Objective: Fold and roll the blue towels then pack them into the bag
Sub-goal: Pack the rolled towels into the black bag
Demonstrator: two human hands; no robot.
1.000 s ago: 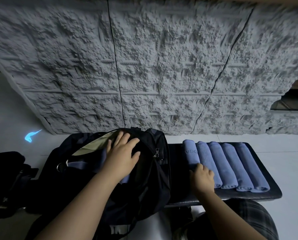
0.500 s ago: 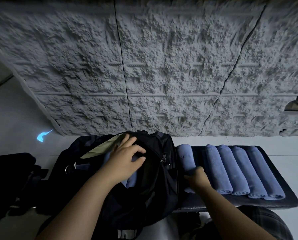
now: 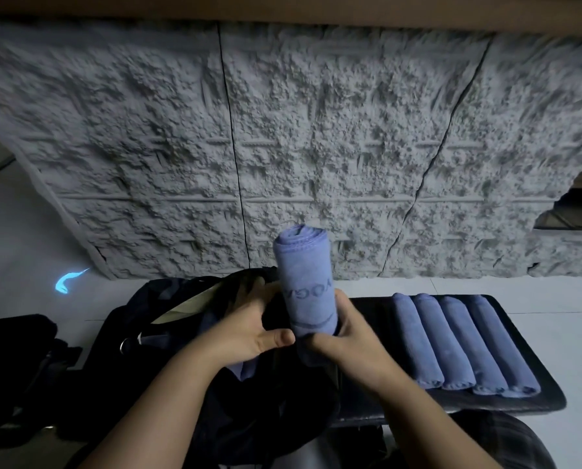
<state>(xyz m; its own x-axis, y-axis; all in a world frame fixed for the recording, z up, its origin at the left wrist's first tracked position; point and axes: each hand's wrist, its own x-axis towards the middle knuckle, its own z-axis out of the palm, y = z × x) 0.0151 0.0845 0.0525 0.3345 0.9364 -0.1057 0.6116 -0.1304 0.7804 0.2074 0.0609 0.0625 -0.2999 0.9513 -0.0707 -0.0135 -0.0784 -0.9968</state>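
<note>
Over the bag mouth, centre-near: one rolled towel (image 3: 305, 286) held upright, long axis vertical, coiled end up.
Bag (image 3: 167, 319): black, left of centre; opening directly below and left of the held roll; pale lining visible at the far-left lip; something blue shows low inside, cannot tell what.
Left hand (image 3: 249, 328): at the bag opening, thumb tip touching the roll's lower left side; other fingers curled loosely toward the black fabric, grip on it unclear.
Right hand (image 3: 342, 340): fingers wrapped round the roll's lower part; this hand carries it.
Key relation: roll stands above the fingers, bag mouth below-left; judged next need is to tip or lower it leftward.
Writing: woven lettering on the roll, upside down, seems "YOGA"; curved line beneath.
Remaining rolls (image 3: 458, 343): four, side by side on a dark tray (image 3: 550, 397), right, axes near-to-far.
</note>
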